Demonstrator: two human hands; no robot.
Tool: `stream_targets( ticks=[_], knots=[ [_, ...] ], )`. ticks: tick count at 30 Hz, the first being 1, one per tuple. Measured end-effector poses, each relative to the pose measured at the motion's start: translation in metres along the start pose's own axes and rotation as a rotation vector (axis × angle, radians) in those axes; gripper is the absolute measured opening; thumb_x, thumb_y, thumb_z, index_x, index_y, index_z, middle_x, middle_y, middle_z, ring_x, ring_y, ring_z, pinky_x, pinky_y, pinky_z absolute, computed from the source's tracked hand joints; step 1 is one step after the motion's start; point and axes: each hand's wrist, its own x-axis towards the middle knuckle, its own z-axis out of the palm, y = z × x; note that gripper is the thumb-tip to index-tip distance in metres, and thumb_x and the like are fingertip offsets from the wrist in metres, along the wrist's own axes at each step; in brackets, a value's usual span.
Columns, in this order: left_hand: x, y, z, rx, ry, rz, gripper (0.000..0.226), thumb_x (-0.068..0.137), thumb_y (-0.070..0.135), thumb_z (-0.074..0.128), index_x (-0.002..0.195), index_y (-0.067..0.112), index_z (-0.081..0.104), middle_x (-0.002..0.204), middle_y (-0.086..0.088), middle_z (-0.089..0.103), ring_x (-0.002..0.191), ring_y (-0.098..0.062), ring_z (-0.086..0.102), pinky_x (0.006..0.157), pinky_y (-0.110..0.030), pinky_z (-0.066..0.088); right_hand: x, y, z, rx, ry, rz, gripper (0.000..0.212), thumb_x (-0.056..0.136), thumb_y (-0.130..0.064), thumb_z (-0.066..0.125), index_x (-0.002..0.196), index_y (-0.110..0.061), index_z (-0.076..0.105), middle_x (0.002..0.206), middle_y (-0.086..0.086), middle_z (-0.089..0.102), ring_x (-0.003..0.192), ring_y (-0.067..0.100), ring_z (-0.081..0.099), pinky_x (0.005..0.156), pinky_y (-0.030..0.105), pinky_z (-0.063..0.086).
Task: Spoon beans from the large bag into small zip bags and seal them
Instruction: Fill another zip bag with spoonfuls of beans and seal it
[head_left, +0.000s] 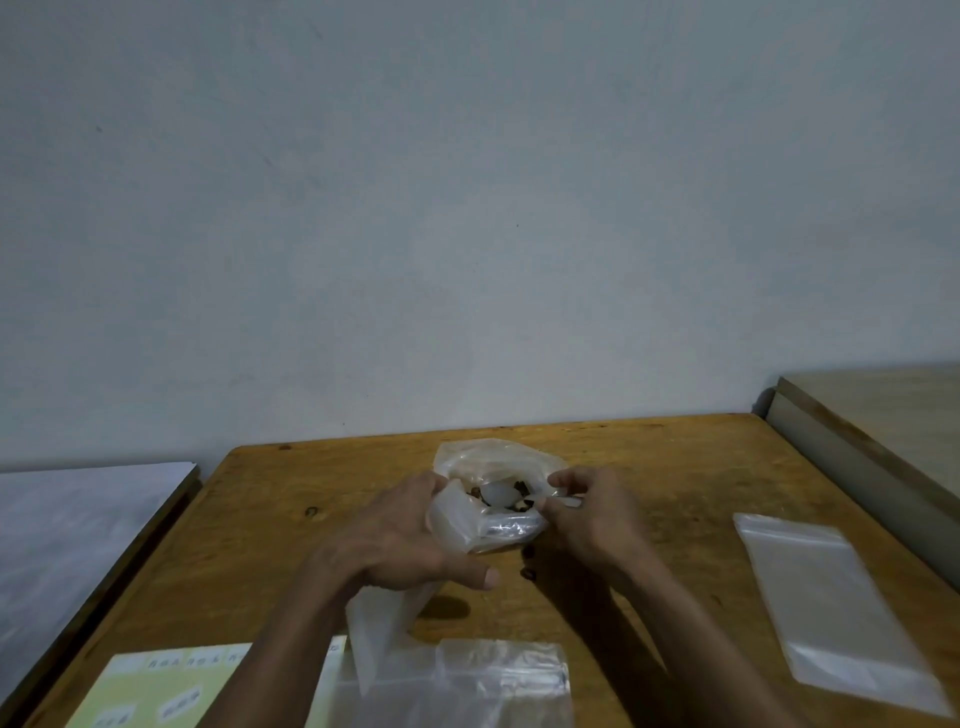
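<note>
Currently: large bag (493, 499) of beans at table (675, 467) centre, white spoon (501, 493) inside | left hand (400, 535) grips bag's left rim, right hand (587, 512) pinches spoon handle | small zip bags: one (831, 603) right of large bag, others (467, 680) nearer, apparently unfilled | progress: early; filling, sealing remain.

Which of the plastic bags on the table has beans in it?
The large bag between both hands, with the white spoon inside. The flat bag at right and the one at the near edge look empty.
</note>
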Motion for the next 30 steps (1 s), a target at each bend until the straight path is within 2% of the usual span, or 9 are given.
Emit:
stream_targets(
  ticks=[4,7,10,15,18,23,27,28,30],
  knots=[
    [-0.003,-0.002,0.002,-0.003,-0.007,-0.010,0.122,0.041,0.078,0.078,0.144,0.029,0.036,0.129,0.009,0.049,0.109,-0.014,0.052,0.093,-0.039,0.053,-0.004,-0.017,-0.008,-0.232,0.138,-0.252,0.032,0.090,-0.015,0.072,0.122,-0.013,0.071,0.122,0.004,0.072,0.108,0.020,0.069,0.093,0.031,0.054],
    [-0.006,-0.003,0.004,-0.004,-0.009,-0.001,0.123,0.044,0.075,0.081,0.148,0.027,0.035,0.136,0.008,0.047,0.115,-0.016,0.049,0.098,-0.038,0.050,-0.011,-0.031,-0.013,-0.401,0.165,-0.396,0.025,0.092,-0.015,0.068,0.116,-0.018,0.074,0.117,0.005,0.074,0.102,0.026,0.070,0.085,0.040,0.058],
    [-0.011,0.003,0.004,0.017,-0.007,0.013,0.112,0.056,0.065,0.086,0.147,0.025,0.035,0.133,0.008,0.046,0.113,-0.014,0.048,0.089,-0.030,0.048,-0.012,-0.030,-0.016,-0.462,0.158,-0.506,0.020,0.093,-0.008,0.063,0.106,-0.017,0.077,0.108,0.005,0.076,0.092,0.029,0.070,0.073,0.046,0.058],
    [-0.012,0.006,0.005,0.035,-0.019,0.001,0.115,0.060,0.063,0.086,0.152,0.024,0.030,0.147,0.007,0.041,0.125,-0.016,0.045,0.093,-0.029,0.043,-0.010,-0.019,-0.016,-0.449,0.127,-0.465,0.029,0.096,-0.012,0.060,0.122,-0.017,0.071,0.113,0.010,0.075,0.100,0.029,0.070,0.076,0.039,0.056],
    [-0.012,0.008,0.006,0.048,-0.023,0.014,0.111,0.061,0.064,0.085,0.151,0.025,0.031,0.143,0.007,0.042,0.114,-0.012,0.043,0.086,-0.028,0.039,-0.009,-0.009,-0.016,-0.488,0.119,-0.424,0.027,0.100,-0.021,0.058,0.126,-0.018,0.064,0.109,0.011,0.075,0.096,0.029,0.070,0.066,0.035,0.051],
    [-0.012,0.010,0.008,0.052,-0.026,0.016,0.107,0.061,0.064,0.084,0.148,0.026,0.035,0.136,0.009,0.044,0.115,-0.013,0.044,0.092,-0.032,0.043,-0.008,-0.005,-0.018,-0.430,0.288,-0.420,0.010,0.092,-0.029,0.070,0.098,-0.022,0.071,0.095,0.000,0.071,0.080,0.022,0.065,0.062,0.034,0.052],
    [-0.012,0.010,0.007,0.044,-0.031,0.019,0.109,0.060,0.064,0.085,0.148,0.026,0.034,0.138,0.008,0.043,0.119,-0.015,0.044,0.101,-0.037,0.045,-0.009,-0.004,-0.020,-0.349,0.282,-0.537,0.008,0.091,-0.026,0.070,0.089,-0.019,0.074,0.082,-0.002,0.067,0.067,0.013,0.058,0.053,0.031,0.050],
    [-0.013,0.011,0.007,0.040,-0.030,0.021,0.109,0.061,0.063,0.085,0.149,0.026,0.033,0.139,0.008,0.043,0.120,-0.015,0.044,0.102,-0.038,0.044,-0.013,-0.004,-0.021,-0.395,0.307,-0.594,0.008,0.091,-0.024,0.070,0.088,-0.017,0.073,0.078,-0.002,0.065,0.060,0.015,0.055,0.047,0.031,0.047],
    [-0.014,0.013,0.007,0.043,-0.032,0.023,0.109,0.062,0.063,0.085,0.149,0.026,0.032,0.143,0.008,0.041,0.123,-0.016,0.042,0.106,-0.041,0.042,-0.024,-0.004,-0.022,-0.507,0.371,-0.659,0.007,0.088,-0.017,0.072,0.082,-0.013,0.070,0.068,-0.002,0.056,0.049,0.014,0.042,0.039,0.019,0.025]
  ],
)
